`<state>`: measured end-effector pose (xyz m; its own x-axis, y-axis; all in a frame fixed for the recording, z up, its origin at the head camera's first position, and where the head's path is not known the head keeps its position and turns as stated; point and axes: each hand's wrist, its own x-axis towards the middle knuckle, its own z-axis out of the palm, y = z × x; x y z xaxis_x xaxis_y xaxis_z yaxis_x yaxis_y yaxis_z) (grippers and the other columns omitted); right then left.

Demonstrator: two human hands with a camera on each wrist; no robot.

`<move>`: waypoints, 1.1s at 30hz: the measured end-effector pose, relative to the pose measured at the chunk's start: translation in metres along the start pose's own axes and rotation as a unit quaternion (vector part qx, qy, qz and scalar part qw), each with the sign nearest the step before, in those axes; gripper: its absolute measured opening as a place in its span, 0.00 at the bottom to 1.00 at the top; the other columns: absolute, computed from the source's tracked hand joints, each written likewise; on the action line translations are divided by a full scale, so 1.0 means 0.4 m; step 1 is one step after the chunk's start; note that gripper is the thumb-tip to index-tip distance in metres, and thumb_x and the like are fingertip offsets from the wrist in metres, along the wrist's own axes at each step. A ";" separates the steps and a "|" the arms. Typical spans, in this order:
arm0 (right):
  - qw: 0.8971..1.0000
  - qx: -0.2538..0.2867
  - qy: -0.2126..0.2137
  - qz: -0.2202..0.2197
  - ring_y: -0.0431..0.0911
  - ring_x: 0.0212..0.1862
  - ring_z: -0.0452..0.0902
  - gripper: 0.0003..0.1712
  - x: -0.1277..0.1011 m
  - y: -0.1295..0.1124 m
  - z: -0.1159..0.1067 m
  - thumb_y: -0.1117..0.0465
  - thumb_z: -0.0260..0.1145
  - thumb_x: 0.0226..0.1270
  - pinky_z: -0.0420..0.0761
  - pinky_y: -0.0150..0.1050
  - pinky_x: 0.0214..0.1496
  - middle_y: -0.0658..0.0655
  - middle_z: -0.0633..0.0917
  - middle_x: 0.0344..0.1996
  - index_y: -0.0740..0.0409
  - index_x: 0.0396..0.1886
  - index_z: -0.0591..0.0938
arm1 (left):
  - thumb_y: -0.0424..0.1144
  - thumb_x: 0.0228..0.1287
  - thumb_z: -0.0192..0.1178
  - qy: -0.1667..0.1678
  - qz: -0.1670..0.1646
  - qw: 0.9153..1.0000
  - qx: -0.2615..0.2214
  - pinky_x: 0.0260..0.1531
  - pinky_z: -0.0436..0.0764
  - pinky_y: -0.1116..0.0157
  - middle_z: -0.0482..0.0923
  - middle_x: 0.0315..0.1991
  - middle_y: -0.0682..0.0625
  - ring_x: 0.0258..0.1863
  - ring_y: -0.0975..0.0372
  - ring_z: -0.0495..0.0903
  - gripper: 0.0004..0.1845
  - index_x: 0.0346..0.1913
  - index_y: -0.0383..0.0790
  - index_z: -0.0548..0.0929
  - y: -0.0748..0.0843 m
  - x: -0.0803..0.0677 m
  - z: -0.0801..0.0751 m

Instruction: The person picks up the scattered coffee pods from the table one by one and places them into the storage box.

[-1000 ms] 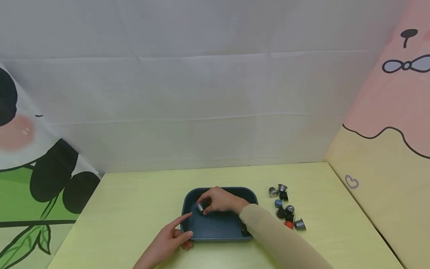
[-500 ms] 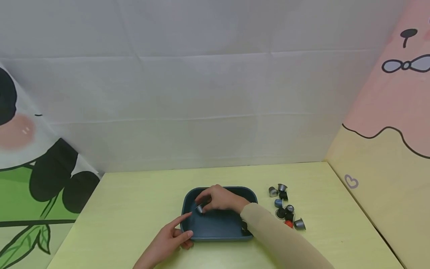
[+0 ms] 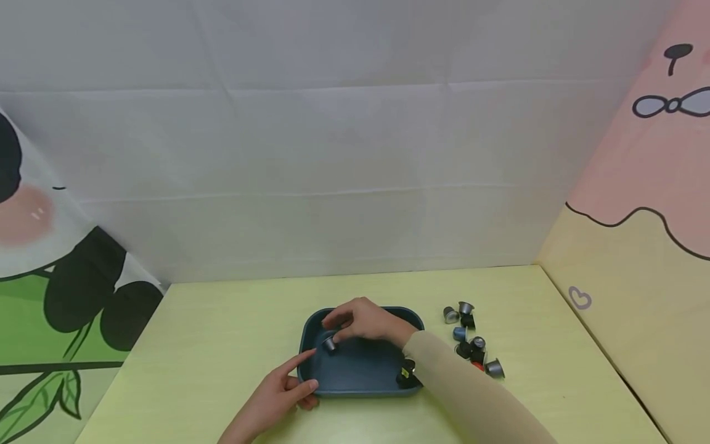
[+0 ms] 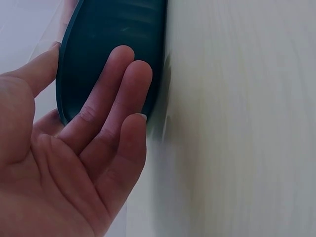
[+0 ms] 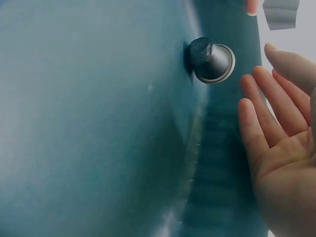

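A silver-grey coffee capsule (image 3: 330,345) sits inside the dark blue tray (image 3: 360,376) near its left end. Just above and to the right of it is my right hand (image 3: 363,322), its fingers loosely extended. In the right wrist view, a visible gap separates the hand (image 5: 286,133) from the capsule (image 5: 215,61). My left hand (image 3: 280,391) touches the tray's left side, the index finger reaching to the rim. Its fingers (image 4: 123,94) lie relaxed against the tray's outer wall (image 4: 113,29) in the left wrist view.
Black capsules (image 3: 407,376) lie in the tray's near right corner, partly behind the right sleeve (image 3: 471,388). Several more capsules, among them a blue one (image 3: 460,333) and a grey one (image 3: 495,369), are scattered on the yellow table (image 3: 554,357) right of the tray.
My right hand has released the grey capsule and lifted slightly away from it, leaving the capsule in the tray. The left hand stays at the tray's left side.
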<state>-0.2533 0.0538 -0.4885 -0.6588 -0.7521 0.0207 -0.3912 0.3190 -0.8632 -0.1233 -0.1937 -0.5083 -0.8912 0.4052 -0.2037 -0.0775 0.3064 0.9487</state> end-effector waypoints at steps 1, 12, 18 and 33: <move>1.000 0.006 0.002 -0.002 0.39 0.54 0.81 0.21 -0.002 -0.004 -0.003 0.62 0.75 0.62 0.78 0.31 0.52 0.45 0.86 0.50 0.54 0.56 0.85 | 0.43 0.72 0.61 0.000 0.000 1.000 0.000 0.37 0.82 0.65 0.86 0.29 0.40 0.33 0.49 0.87 0.36 0.76 0.37 0.60 0.000 0.000 0.000; 0.996 0.077 0.044 -0.034 0.48 0.57 0.81 0.20 -0.023 -0.035 -0.054 0.63 0.71 0.66 0.78 0.37 0.55 0.56 0.85 0.53 0.57 0.58 0.83 | 0.43 0.72 0.62 0.004 0.008 1.000 0.008 0.37 0.81 0.65 0.86 0.27 0.41 0.32 0.50 0.87 0.36 0.76 0.37 0.61 -0.002 -0.002 0.001; 0.992 0.089 0.075 -0.043 0.53 0.58 0.80 0.20 -0.043 -0.060 -0.097 0.63 0.70 0.67 0.77 0.38 0.58 0.56 0.85 0.53 0.56 0.59 0.83 | 0.44 0.72 0.61 0.005 0.006 1.000 0.011 0.34 0.81 0.64 0.86 0.27 0.42 0.31 0.50 0.87 0.35 0.76 0.37 0.61 0.003 -0.001 0.001; 0.984 0.096 0.148 -0.006 0.51 0.59 0.79 0.22 -0.173 -0.080 -0.191 0.59 0.70 0.68 0.79 0.43 0.56 0.56 0.84 0.56 0.57 0.60 0.82 | 0.43 0.71 0.62 0.005 0.005 1.000 0.024 0.29 0.77 0.66 0.86 0.27 0.43 0.31 0.51 0.87 0.35 0.76 0.39 0.61 0.001 -0.002 -0.001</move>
<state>-0.2444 0.1397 -0.4236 -0.8241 -0.5454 0.1529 -0.2901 0.1745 -0.9409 -0.1229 -0.1944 -0.5077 -0.8967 0.3989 -0.1919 -0.0480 0.3435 0.9379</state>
